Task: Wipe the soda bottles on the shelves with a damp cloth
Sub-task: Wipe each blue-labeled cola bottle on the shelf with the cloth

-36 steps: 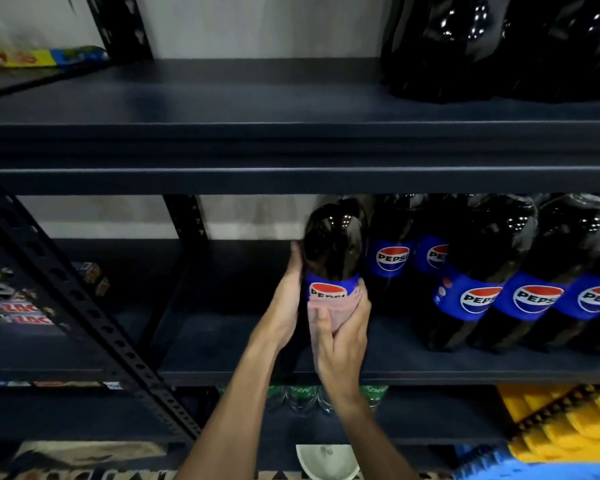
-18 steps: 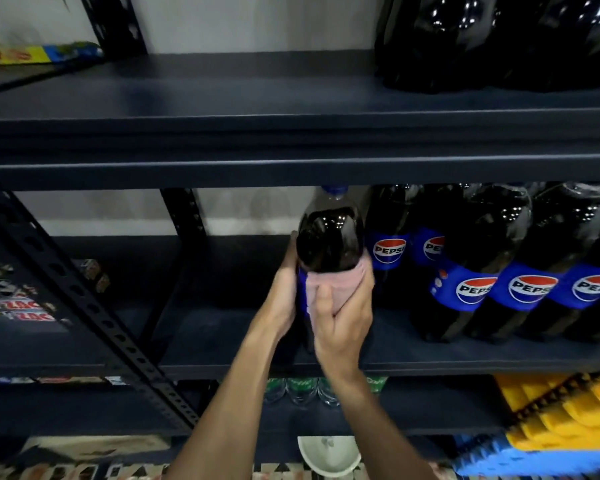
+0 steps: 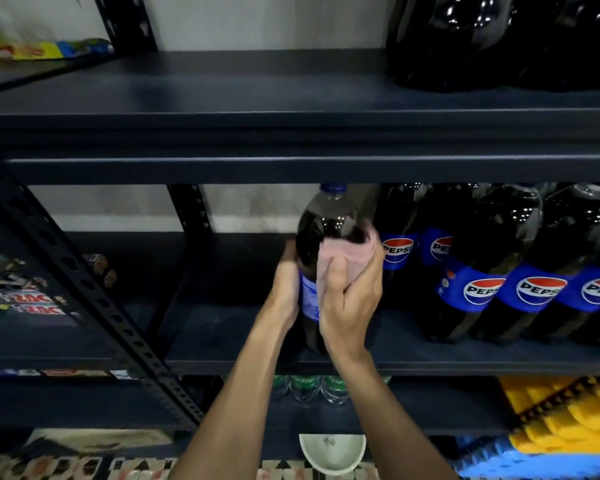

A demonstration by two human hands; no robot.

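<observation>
Shelf, mid-frame: carries the stock.
Row of bottles, right of frame.
Soda bottle, centre frame, left of that row: I judge it full, heavy, slick plastic; best held at the label band.
Left hand: grip round that band.
Right hand: grip bunching the cloth.
Cloth: soft, pressed against the bottle's shoulder.

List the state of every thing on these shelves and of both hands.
held bottle: upright, capped.
pink cloth: bunched, pressed on that bottle's shoulder.
left hand: grips the bottle's side.
right hand: grips the cloth.
other bottles: standing in a row, untouched.
</observation>
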